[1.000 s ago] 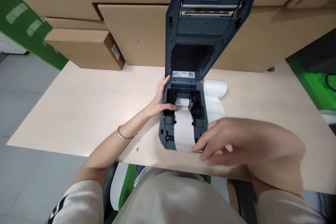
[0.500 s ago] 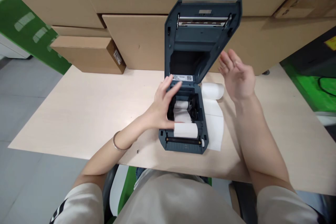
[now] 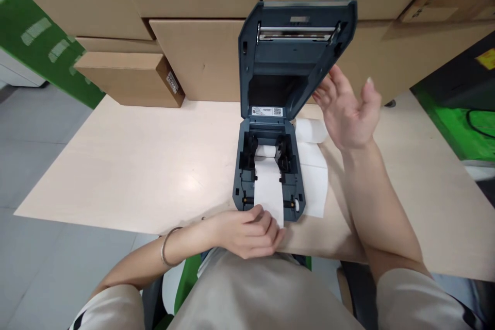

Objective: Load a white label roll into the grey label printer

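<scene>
While a cardboard box at left bears a label too small to read, the left hand, grip curled, pinches the paper strip at the front of the open label printer on the bench. A QR-code sticker, its print illegible, sits at the base of the lid. Rightward lies a paper roll, then the right hand, grip spread, by the lid's edge.

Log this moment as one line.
left hand: curled on front end of paper strip | right hand: open, at edge of raised lid, contact unclear | paper roll: right of printer
</scene>
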`<state>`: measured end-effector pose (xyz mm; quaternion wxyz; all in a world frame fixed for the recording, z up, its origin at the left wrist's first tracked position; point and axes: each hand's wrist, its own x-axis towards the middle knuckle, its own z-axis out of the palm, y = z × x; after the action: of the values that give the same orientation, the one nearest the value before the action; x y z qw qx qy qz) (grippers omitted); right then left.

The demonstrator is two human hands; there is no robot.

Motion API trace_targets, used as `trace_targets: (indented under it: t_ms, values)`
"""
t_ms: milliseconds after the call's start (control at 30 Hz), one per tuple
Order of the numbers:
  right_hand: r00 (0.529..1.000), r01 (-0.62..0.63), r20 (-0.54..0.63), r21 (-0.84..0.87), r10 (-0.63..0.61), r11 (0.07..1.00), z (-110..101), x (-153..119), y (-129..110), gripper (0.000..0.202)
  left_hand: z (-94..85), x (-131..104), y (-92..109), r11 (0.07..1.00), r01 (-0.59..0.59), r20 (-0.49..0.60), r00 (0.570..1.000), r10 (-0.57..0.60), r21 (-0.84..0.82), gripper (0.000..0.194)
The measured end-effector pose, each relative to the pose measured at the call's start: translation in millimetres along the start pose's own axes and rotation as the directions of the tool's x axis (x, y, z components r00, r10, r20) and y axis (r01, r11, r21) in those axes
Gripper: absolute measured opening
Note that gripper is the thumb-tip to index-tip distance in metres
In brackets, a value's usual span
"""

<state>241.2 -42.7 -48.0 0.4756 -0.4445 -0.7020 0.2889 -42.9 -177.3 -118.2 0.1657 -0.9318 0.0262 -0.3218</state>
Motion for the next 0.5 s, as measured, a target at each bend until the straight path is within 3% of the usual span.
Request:
trace_targets:
  t_ms: [167, 300, 400, 500]
  values:
    - [1.0, -0.016, 0.002, -0.038, 0.016, 0.999, 3, -10, -29, 0.079, 1.8, -4, 1, 0.992, -0.08, -0.053, 0.995, 0.086, 0.102, 0.019]
    - [0.998, 0.044, -0.056, 0.042, -0.042, 0.998, 5, -21, -43, 0.069, 3.4, -7, 5, 0.98, -0.117, -0.082, 0.988, 0.131, 0.159, 0.017]
    - [0.99, 0.081, 0.112, 0.036, -0.085, 0.996, 3, -29, -48, 0.066, 4.1, -8, 9, 0.983, -0.118, -0.079, 0.988, 0.13, 0.141, 0.023]
    - [0.94, 0.118, 0.33, -0.089, -0.082, 0.989, 2, -39, -50, 0.066, -1.0, -5, 7, 0.983, -0.158, -0.023, 0.987, 0.161, 0.096, 0.032]
